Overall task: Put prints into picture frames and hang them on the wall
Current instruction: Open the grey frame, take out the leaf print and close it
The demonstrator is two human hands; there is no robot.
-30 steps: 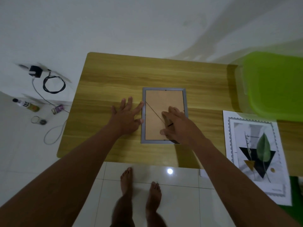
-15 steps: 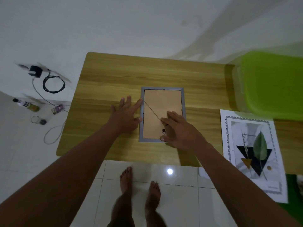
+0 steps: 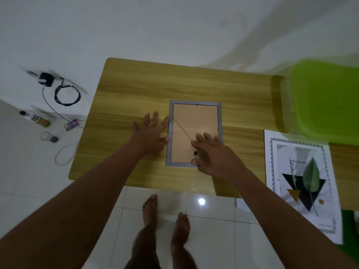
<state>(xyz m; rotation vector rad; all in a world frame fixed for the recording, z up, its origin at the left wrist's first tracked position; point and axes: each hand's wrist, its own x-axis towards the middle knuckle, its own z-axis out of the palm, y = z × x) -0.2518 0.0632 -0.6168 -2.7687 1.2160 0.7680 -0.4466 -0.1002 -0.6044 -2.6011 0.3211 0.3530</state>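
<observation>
A picture frame (image 3: 195, 121) lies face down near the middle of a wood-grain bench (image 3: 136, 90), its tan backing board (image 3: 184, 152) turned up inside a grey rim. A thin dark cord (image 3: 181, 129) runs slantwise across the board from the left rail toward the lower right, and a small black tab (image 3: 195, 153) sits near the bottom rail.

The person stands barefoot on white floor tiles (image 3: 213, 239) at the bench's front edge, both arms reaching forward. The left hand (image 3: 150, 136) rests flat on the bench just beside the frame, fingers spread, forefinger and thumb touching the left rail; its grip is wide and holds nothing. The right hand (image 3: 215, 156) lies on the lower right part of the backing board, fingers fairly straight, fingertips on the board where the cord passes under them and thumb at the bottom rail; its grip is likewise wide, closed round nothing.

A print (image 3: 303, 183) showing a green leaf over dark triangles lies face up on the bench's right side, well apart from the frame. A lime-green plastic tub (image 3: 326, 101), blurred, sits at the far right corner. On the floor to the left lie a black charger (image 3: 46, 80) with a coiled cable (image 3: 67, 94), a bottle (image 3: 35, 119) on its side and a small can (image 3: 71, 124).
</observation>
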